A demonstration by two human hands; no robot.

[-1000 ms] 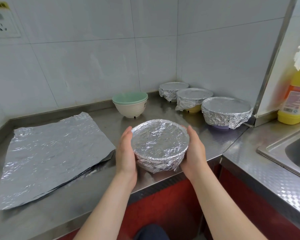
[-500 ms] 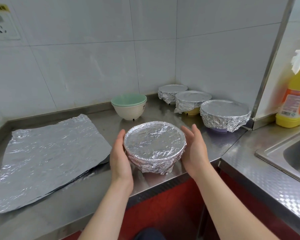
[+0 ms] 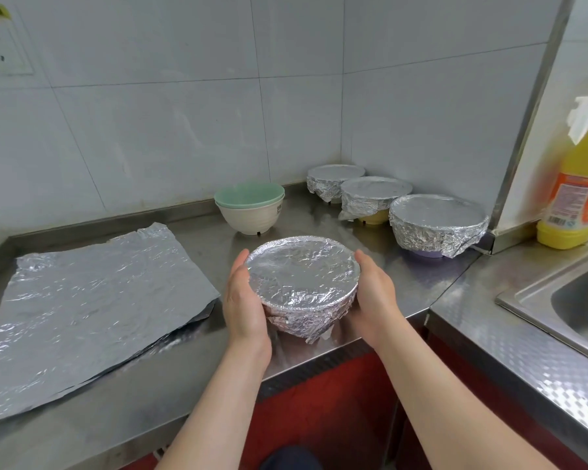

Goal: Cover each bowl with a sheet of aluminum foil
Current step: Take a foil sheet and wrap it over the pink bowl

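A yellow plastic detergent bottle with an orange label [image 3: 577, 198] stands at the far right edge of the brushed-steel tabletop [image 3: 184, 368], behind a recessed steel sink [image 3: 577, 300]. A white wall socket [image 3: 0, 52] sits above the far left corner.

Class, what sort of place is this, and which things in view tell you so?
Probably a kitchen: a stainless steel counter, a sink near a yellow bottle, and foil-covered bowls.

White-tiled walls [image 3: 150, 130] meet in a corner at the back. Wall socket [image 3: 0, 56] top left. L-shaped stainless steel counter [image 3: 116, 401] w/ raised back lip. Sink [image 3: 577, 300] is set in its right part. Yellow detergent bottle [image 3: 577, 205] stands by steel corner trim [image 3: 537, 106]. Red cabinet front [image 3: 336, 395] below.
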